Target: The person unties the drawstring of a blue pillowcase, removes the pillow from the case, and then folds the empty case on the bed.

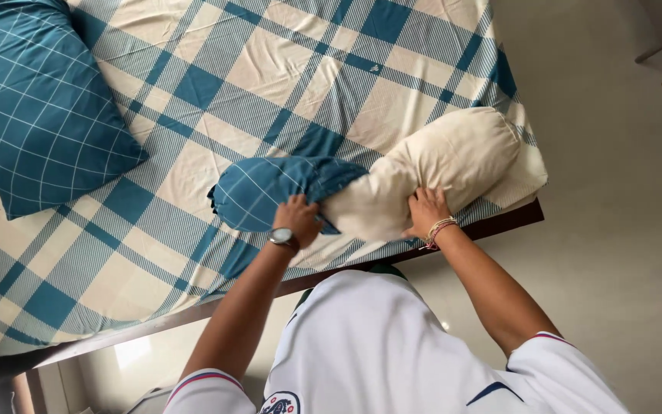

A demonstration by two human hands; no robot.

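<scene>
The cream pillow (pixel 438 165) lies at the edge of the bed (pixel 193 84), partly inside the blue pillowcase (pixel 270 192). The left hand (pixel 299 218) grips the bunched case opening, and the right hand (pixel 425 211) squeezes the pillow. I think the pillow could slip off the edge if the case snags and gets tugged hard.

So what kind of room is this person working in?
Most likely a bedroom: a bed with a checked blue and cream sheet, a blue pillow, and a cream pillow half inside a blue pillowcase.
</scene>
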